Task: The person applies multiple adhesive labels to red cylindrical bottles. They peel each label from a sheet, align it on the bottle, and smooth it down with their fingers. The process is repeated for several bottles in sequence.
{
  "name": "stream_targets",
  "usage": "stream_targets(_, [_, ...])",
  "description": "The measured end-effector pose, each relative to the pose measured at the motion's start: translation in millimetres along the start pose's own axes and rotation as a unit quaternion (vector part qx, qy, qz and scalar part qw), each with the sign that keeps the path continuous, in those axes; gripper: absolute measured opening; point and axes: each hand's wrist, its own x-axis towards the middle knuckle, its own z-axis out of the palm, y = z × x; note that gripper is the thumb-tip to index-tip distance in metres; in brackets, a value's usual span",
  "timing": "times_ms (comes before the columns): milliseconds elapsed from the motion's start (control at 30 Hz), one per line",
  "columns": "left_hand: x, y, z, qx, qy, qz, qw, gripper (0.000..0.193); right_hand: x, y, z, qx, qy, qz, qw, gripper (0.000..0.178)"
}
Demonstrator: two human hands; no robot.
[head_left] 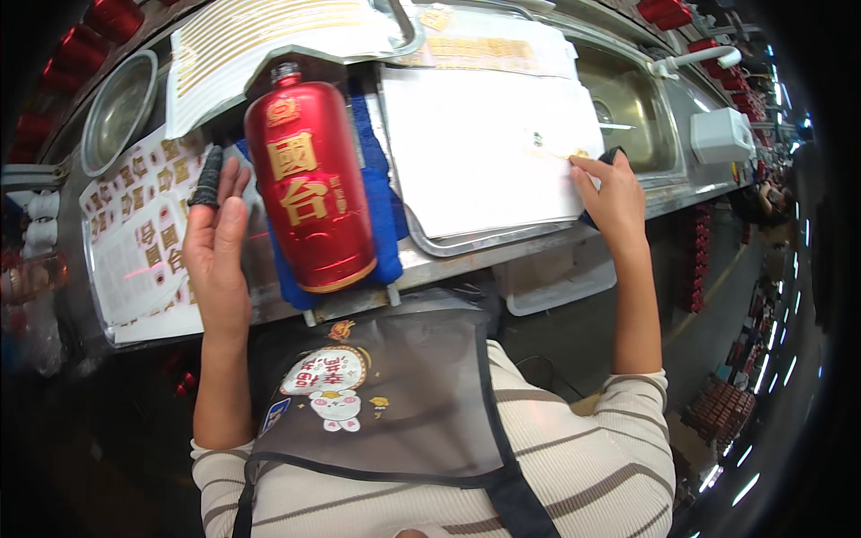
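Observation:
A red bottle (309,184) with gold characters and a dark neck lies on a blue cloth (387,224), its neck pointing away from me. To its left, my left hand (220,238) is open and empty, with a dark wrap on one finger. My right hand (614,193) is over the right edge of a stack of white sheets (484,175). Its thumb and index finger come together in a pinch beside a small gold decal (581,153); whether anything is between the fingertips is too small to tell. A dark wrap also shows on a right finger.
Sheets of gold decals (148,233) lie on the left, below a metal bowl (121,112). Striped sheets (269,45) stand behind the bottle. A metal sink (637,117) with a white faucet (700,61) and a white container (722,134) are at the right.

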Motion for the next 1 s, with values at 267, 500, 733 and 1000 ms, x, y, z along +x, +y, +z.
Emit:
stream_targets(267, [-5.4, -0.7, 1.6, -0.018, -0.008, 0.003, 1.0, 0.048, 44.6, 57.3, 26.7, 0.134, -0.003, 0.173, 0.976, 0.089])
stream_targets(500, [-11.9, 0.4, -4.0, -0.014, 0.001, -0.005, 1.0, 0.05, 40.5, 99.7, 29.3, 0.377, 0.084, 0.173, 0.906, 0.021])
stream_targets(733, [-15.1, 60.3, 15.1, -0.002, -0.054, 0.105, 0.993, 0.045, -0.7, -46.5, -65.7, 0.287, 0.076, 0.009, 0.955, 0.009])
stream_targets(1000, [-1.0, 58.9, 107.0, 0.127, -0.266, 0.203, 0.934, 0.021, -41.2, -120.4, -153.5, 0.407, -0.012, -0.063, 0.911, 0.018])
